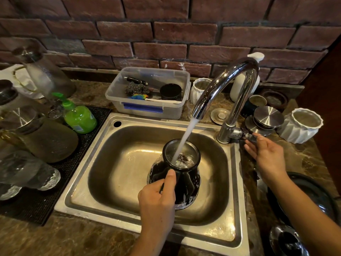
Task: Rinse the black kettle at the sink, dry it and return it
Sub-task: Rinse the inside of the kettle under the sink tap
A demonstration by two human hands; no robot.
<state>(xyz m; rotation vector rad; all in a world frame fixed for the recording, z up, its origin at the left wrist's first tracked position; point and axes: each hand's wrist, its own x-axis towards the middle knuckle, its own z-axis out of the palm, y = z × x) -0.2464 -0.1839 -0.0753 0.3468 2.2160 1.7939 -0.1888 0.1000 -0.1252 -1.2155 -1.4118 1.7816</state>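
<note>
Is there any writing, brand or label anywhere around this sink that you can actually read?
None can be read.
Green soap bottle: a blue-and-white label, too blurred.
Black kettle in the left hand: white markings, not legible.
Clear plastic box: a blue strip on the front, no text visible.

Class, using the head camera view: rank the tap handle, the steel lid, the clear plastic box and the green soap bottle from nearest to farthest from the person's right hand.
From the right hand:
1. Tap handle, at the fingertips, at the tap's base.
2. Steel lid, just behind the hand on the counter.
3. Clear plastic box, behind the sink.
4. Green soap bottle, far left of the sink.
</note>
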